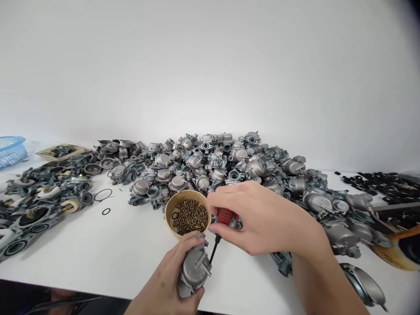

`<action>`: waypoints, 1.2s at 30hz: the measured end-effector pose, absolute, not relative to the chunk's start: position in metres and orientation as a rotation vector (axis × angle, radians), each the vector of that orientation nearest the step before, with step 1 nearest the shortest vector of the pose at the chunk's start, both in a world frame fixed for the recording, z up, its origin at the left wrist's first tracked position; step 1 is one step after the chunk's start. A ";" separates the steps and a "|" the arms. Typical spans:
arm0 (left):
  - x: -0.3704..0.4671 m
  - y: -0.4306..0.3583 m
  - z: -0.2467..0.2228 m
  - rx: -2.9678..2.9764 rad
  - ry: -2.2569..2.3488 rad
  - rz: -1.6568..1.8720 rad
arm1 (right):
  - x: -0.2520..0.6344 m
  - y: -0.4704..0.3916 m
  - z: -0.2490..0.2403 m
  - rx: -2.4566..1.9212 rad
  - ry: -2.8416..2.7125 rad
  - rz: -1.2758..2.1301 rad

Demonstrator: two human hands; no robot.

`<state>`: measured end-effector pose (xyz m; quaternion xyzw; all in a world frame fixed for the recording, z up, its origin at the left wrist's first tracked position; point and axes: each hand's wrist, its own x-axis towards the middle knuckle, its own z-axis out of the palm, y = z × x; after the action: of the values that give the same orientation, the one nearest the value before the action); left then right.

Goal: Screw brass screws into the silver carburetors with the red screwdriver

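My left hand [175, 275] is wrapped round a grey metal carburetor [196, 267] near the front of the table, its rounded bowl facing up. In my right hand [252, 218] is a screwdriver [225, 216] with a red handle, gripped from above. The dark shaft slants down, and its tip meets the right edge of the carburetor; the screw head there is too small to make out. Just behind the carburetor stands a round tan bowl [169, 218] holding many small brass-coloured screws [193, 216].
A heap of carburetors [216, 162] spreads along the wall. Opened carburetor bodies [36, 210] lie at left, near a blue basket [12, 151] and a tray [62, 152]. Black rings [106, 211] lie on the white table [108, 249]. Black parts [383, 183] and a loose float bowl [365, 284] are at right.
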<state>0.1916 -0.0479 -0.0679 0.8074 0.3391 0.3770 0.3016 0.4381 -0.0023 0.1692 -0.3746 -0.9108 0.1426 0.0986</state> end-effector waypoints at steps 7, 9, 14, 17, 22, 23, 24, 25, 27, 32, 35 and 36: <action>0.191 -0.048 -0.075 2.118 0.900 0.984 | 0.439 0.007 0.164 -1.319 -2.674 0.245; 0.192 -0.048 -0.077 2.100 0.908 0.997 | 0.438 0.007 0.163 -1.329 -2.687 0.210; 0.193 -0.047 -0.071 2.145 0.882 1.003 | 0.435 0.002 0.161 -1.181 -2.704 0.136; 0.194 -0.046 -0.065 2.182 0.873 1.014 | 0.432 -0.003 0.158 -1.009 -2.687 0.183; 0.197 -0.046 -0.059 2.150 0.879 0.999 | 0.431 -0.014 0.158 -0.794 -2.692 0.263; 0.198 -0.046 -0.058 2.138 0.863 0.996 | 0.431 -0.016 0.159 -0.802 -2.705 0.267; 0.198 -0.046 -0.057 2.130 0.849 0.999 | 0.431 -0.017 0.159 -0.815 -2.717 0.270; 0.198 -0.045 -0.057 2.131 0.840 1.009 | 0.432 -0.017 0.159 -0.821 -2.720 0.274; 0.198 -0.045 -0.059 2.156 0.838 1.039 | 0.431 -0.017 0.158 -0.812 -2.701 0.283; 0.196 -0.045 -0.066 2.165 0.844 1.037 | 0.431 -0.015 0.156 -0.813 -2.652 0.334; 0.196 -0.045 -0.064 2.151 0.845 1.017 | 0.432 -0.016 0.160 -0.791 -2.667 0.360; 0.196 -0.045 -0.063 2.154 0.850 1.019 | 0.433 -0.016 0.161 -0.784 -2.684 0.351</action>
<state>0.1965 -0.0450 -0.0629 0.8119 0.3205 0.3839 0.3011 0.4327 -0.0157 0.1614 -0.2744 -0.9400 0.1228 0.1611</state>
